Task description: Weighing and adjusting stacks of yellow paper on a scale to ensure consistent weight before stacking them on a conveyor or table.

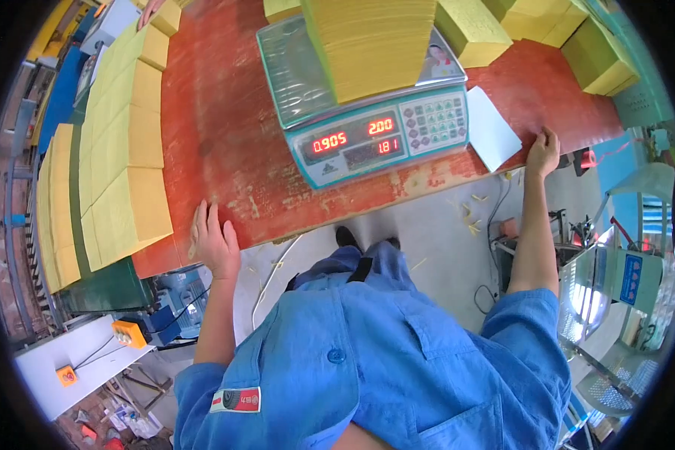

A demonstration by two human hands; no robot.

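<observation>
My left hand (216, 244) lies on the near edge of the red table (225, 172), open, fingers spread and holding nothing. Over at the table's right front edge rests my right hand (544, 154), its fingers loosely curled with a gap between them and nothing visible in them. Between my hands stands a teal digital scale (379, 146) with lit red digits and a keypad. A tall stack of yellow paper sheets (375, 49) sits on its metal pan. Near my right hand, a white sheet (493, 131) lies beside the scale.
Rows of yellow paper blocks (124, 135) line the left side; more yellow blocks (596, 56) stand at the back right. Part of another person's hand (151, 11) shows at the far left. Metal equipment (607, 277) stands right of me; an orange switch box (130, 334) is lower left.
</observation>
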